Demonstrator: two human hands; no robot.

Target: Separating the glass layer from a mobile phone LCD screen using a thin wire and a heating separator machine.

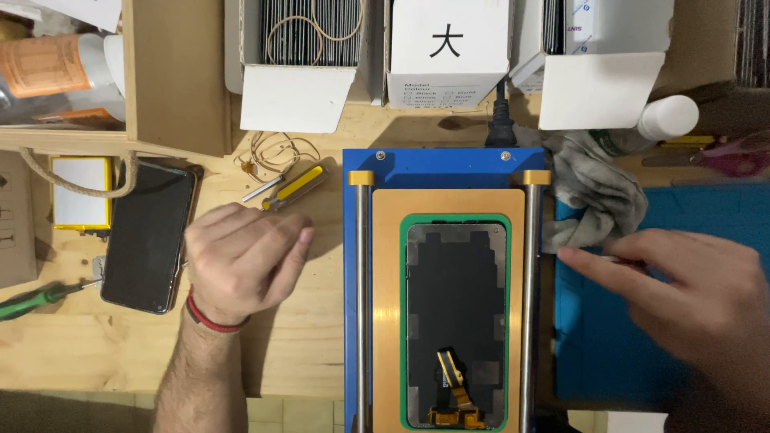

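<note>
Right hand (706, 293) fills the lower right of view, blurred, fingers drawn together with the index reaching left; it seems to pinch a thin pale sliver at about the fingertips, but blur makes it impossible to tell what that is. It hovers over the blue mat (593, 353), just beside the right rail (528, 305) of the blue fixture (433, 168).

Left hand (241, 256) rests on the wooden bench (305, 353), fingers loosely curled together, holding nothing visible; red band at the wrist. Its fingertips point toward the fixture, likely parked there as a brace.

Phone screen panel (455, 321) lies face down in the green frame (403, 321) on the orange plate (387, 305), between 2 steel rails, so it looks seated to stay put. Orange flex cable (455, 383) curls up near its lower end.

Nearby:
- dark phone (148, 236) left of the left hand, touching a pale battery (80, 192)
- yellow-handled screwdriver (293, 188) just above the left hand
- green-handled screwdriver (32, 298) at far left
- grey rag (597, 196) bunched above the right hand
- white boxes (445, 48) along the back edge
</note>
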